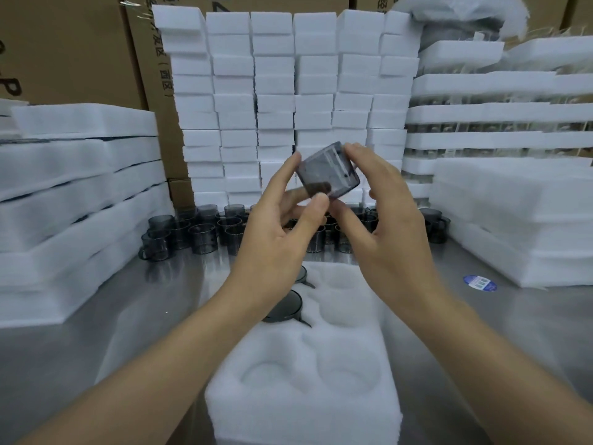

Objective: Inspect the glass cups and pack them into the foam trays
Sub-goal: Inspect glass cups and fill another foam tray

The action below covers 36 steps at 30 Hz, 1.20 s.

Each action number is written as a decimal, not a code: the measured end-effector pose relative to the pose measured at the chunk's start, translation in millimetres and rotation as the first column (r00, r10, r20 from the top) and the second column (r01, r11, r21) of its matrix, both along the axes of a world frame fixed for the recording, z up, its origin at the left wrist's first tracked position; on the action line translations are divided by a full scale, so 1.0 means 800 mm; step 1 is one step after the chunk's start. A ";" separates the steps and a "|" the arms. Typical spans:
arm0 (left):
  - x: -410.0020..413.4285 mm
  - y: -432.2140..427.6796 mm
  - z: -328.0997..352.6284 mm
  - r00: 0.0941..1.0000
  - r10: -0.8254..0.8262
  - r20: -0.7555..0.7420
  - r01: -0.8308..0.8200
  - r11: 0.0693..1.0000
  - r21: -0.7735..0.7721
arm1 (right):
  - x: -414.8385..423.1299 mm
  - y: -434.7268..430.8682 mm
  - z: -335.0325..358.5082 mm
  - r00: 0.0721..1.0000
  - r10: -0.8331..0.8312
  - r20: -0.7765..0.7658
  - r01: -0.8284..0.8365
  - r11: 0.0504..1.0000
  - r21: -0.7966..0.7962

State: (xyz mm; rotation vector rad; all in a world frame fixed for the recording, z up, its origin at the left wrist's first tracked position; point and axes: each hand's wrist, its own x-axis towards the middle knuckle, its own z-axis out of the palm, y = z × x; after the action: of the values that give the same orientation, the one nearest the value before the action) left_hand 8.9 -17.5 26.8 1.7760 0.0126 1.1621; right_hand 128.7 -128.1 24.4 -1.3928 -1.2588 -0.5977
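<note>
I hold a smoky grey glass cup (327, 170) tilted in the air above the table, between both hands. My left hand (279, 229) pinches its near edge and left side with thumb and fingers. My right hand (385, 213) holds its right side with curled fingers and thumb. Below, a white foam tray (305, 390) with round pockets lies on the steel table. Two grey cups (285, 305) sit in its far left pockets; the farther one is partly hidden by my left wrist. The other pockets in view hold nothing.
Several loose grey cups (199, 229) stand at the back of the steel table (144, 316). White foam blocks (288, 101) are stacked behind them. Foam tray stacks (73, 200) rise at left and right (519, 220). A blue sticker (479, 283) lies at right.
</note>
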 end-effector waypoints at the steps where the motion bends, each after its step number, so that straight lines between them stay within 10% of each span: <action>1: 0.000 -0.001 0.001 0.999 -0.028 -0.015 0.027 0.998 -0.063 | 0.000 -0.001 0.001 1.000 -0.001 -0.017 0.001 1.000 -0.014; 10: -0.001 -0.002 0.008 0.995 -0.091 -0.043 0.067 0.921 -0.385 | -0.002 -0.003 0.004 0.994 0.046 -0.097 -0.057 0.993 -0.104; 22: -0.004 0.007 0.003 0.983 -0.182 -0.037 0.148 0.888 -0.436 | -0.006 0.000 0.000 0.970 0.086 -0.227 -0.114 0.987 -0.112; 29: 0.002 0.006 -0.002 0.983 0.040 -0.180 -0.100 0.935 -0.339 | -0.009 0.000 -0.003 0.991 0.002 -0.135 -0.010 0.998 -0.061; 36: -0.002 0.008 0.000 0.934 -0.317 -0.164 0.237 0.894 -0.381 | -0.015 0.001 -0.003 0.997 0.043 -0.069 -0.047 0.997 -0.057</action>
State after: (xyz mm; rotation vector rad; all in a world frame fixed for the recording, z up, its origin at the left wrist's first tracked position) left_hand 7.5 -11.1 26.8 1.5144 0.0924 0.6977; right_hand 117.0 -127.1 21.8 -1.4178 -1.2591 -0.4822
